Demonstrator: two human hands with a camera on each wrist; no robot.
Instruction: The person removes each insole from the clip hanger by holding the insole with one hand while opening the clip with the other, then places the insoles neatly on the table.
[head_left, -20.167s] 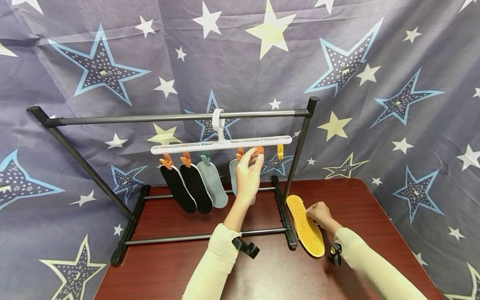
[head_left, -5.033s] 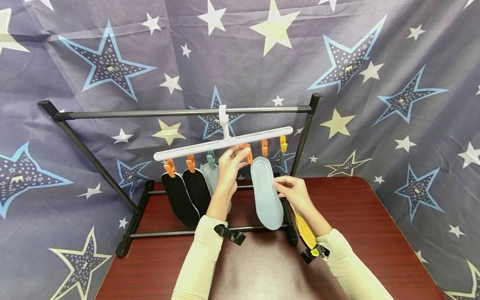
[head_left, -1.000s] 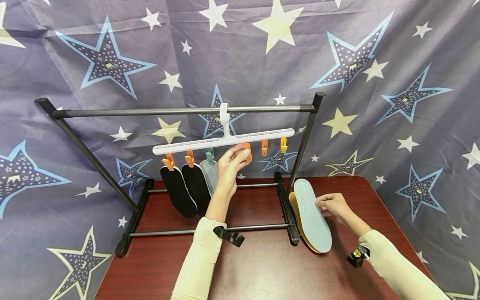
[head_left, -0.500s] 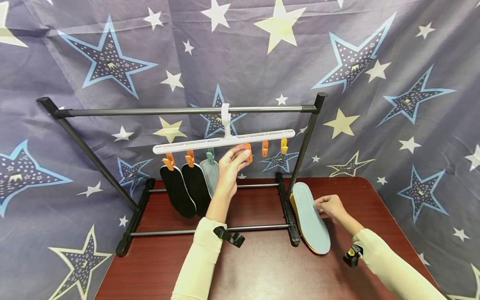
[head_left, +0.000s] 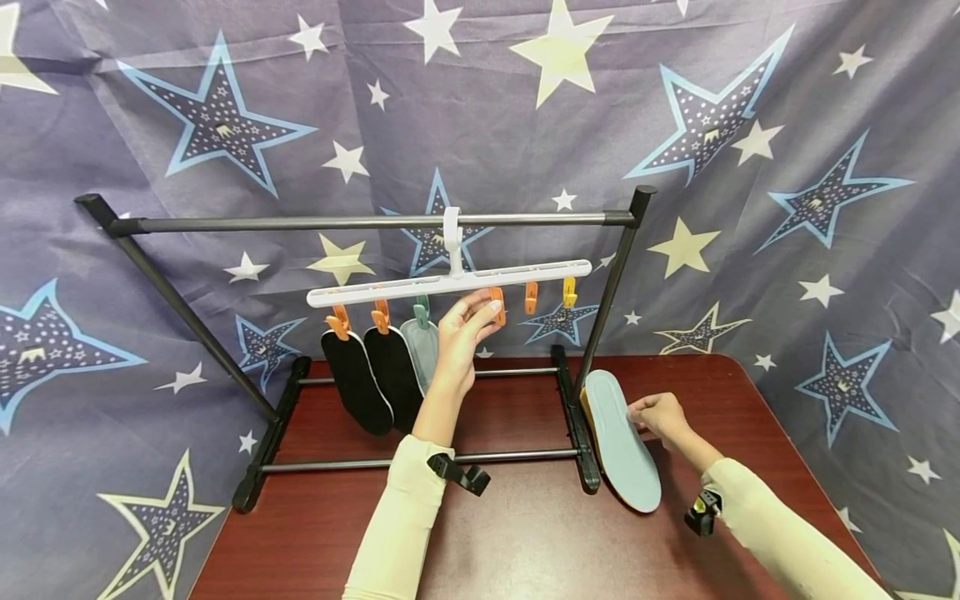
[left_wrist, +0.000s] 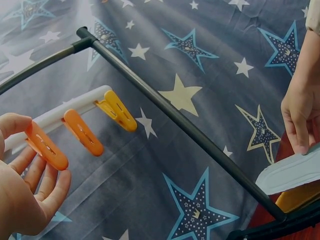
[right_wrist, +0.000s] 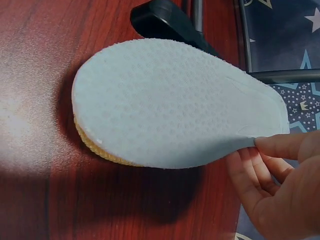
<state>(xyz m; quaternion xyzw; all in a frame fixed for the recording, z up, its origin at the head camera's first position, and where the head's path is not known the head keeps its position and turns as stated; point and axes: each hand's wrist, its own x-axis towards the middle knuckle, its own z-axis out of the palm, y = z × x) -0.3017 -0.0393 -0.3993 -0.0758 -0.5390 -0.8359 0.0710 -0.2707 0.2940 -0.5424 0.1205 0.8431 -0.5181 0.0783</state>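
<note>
My left hand pinches an orange clip under the white hanger; nothing hangs from that clip. Low at the right, the right hand holds a light blue insole by its edge, thumb on top in the right wrist view. This insole lies over a yellow insole, which is mostly covered by it on the table beside the rack's foot. Left of my left hand hang two black insoles and a grey-blue insole, partly hidden behind the left arm.
The hanger hooks on a dark metal rack standing on a reddish-brown table. Another orange clip and a yellow clip hang right of my left hand. A star-patterned cloth backs everything.
Since five seconds ago the right hand has carried the light blue insole from beside the clip down and right, over the yellow insole. In the last second it lowered slightly. The left hand stayed.
</note>
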